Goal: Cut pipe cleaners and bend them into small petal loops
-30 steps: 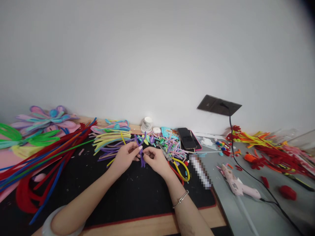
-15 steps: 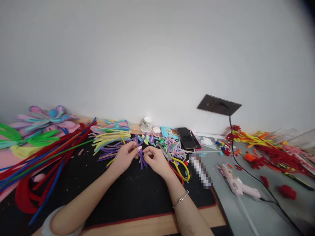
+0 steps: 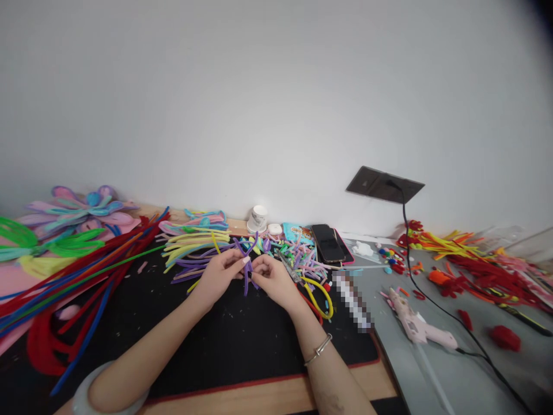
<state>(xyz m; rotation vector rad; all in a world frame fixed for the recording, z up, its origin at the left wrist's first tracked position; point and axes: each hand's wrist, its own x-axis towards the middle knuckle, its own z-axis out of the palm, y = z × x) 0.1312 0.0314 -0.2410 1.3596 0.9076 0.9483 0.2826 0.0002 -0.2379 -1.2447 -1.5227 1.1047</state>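
Several purple pipe cleaners form a small bundle above the black mat, their ends splayed at top and bottom. My left hand pinches the bundle from the left between thumb and fingers. From the right, my right hand is closed on the purple stems lower down; its fingertips partly hide them. Behind my left hand lie loose yellow and purple pipe cleaners. Beside my right hand are a heap of short pastel pieces and yellow-handled pliers.
Long red and blue pipe cleaners spread across the left, near a pastel flower. A paper cup and a phone stand or lie along the wall. At right are a pink glue gun, its black cord and red pipe cleaners.
The lower ends of the purple stems have drawn closer together and shifted slightly. My right fingers have moved a little inward around them; my left hand has barely moved.
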